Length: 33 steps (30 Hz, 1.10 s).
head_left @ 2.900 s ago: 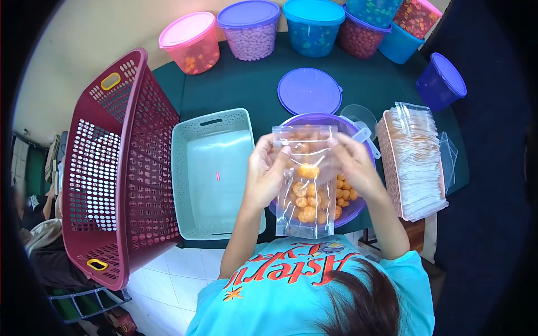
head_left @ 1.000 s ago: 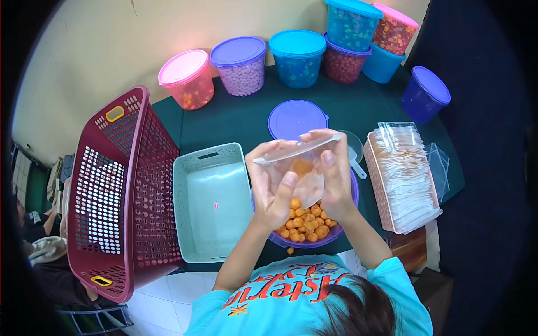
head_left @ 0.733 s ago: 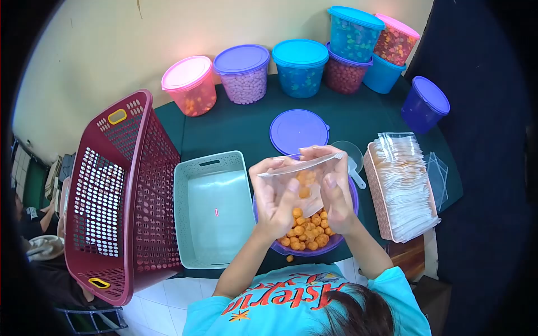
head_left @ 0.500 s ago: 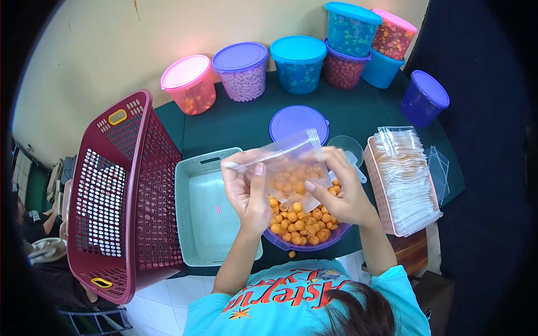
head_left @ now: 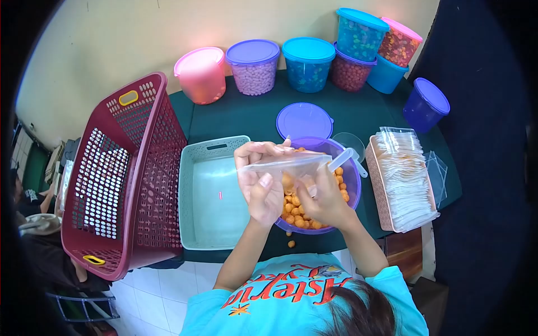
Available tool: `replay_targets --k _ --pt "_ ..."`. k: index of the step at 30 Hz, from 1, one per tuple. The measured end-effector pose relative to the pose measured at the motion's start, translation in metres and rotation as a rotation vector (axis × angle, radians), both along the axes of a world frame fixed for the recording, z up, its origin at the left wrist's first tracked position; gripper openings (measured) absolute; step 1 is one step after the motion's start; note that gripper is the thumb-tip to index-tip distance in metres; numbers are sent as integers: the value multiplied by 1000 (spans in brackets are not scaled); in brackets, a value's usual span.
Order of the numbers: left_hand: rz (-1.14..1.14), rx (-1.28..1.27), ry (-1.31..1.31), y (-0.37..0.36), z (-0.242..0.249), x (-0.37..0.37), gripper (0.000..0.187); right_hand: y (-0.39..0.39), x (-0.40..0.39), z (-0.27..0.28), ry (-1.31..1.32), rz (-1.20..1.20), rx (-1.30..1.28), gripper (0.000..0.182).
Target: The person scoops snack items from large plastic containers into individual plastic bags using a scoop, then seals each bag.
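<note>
My left hand holds a clear plastic zip bag by its left side, thumb in front and fingers behind. On the bag's right side, my right hand has its fingers bent in and closed. A pale scoop handle juts out just beyond my right hand; its other end is hidden. Below both hands sits a purple bowl of round orange snack balls, some showing through the plastic. A loose ball lies on the table in front of the bowl.
A mint-green basket and a tall maroon laundry basket stand left. On the right, a pink basket holds many packed bags. Lidded tubs line the wall, with a purple lid before them. A person sits far left.
The bag has tipped from upright toward flat between my hands. My right hand has moved lower along it, and more of the bowl and the scoop handle shows. The whole view has shifted slightly.
</note>
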<state>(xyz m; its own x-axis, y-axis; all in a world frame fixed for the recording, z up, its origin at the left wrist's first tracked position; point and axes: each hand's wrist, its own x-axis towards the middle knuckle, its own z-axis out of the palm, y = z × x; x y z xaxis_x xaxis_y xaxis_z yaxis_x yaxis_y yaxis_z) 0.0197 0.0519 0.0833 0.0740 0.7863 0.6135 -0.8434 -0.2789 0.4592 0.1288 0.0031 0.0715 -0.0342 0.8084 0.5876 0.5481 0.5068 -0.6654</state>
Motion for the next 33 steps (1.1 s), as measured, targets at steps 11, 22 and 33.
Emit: replay_targets --k 11,22,33 --pt "-51 79 514 -9 -26 4 65 -7 6 14 326 256 -100 52" --pt "-72 -443 241 26 -12 0 14 9 33 14 319 145 -161 66" --pt "186 -869 94 48 -102 -127 18 -50 109 -5 533 -283 -156 32"
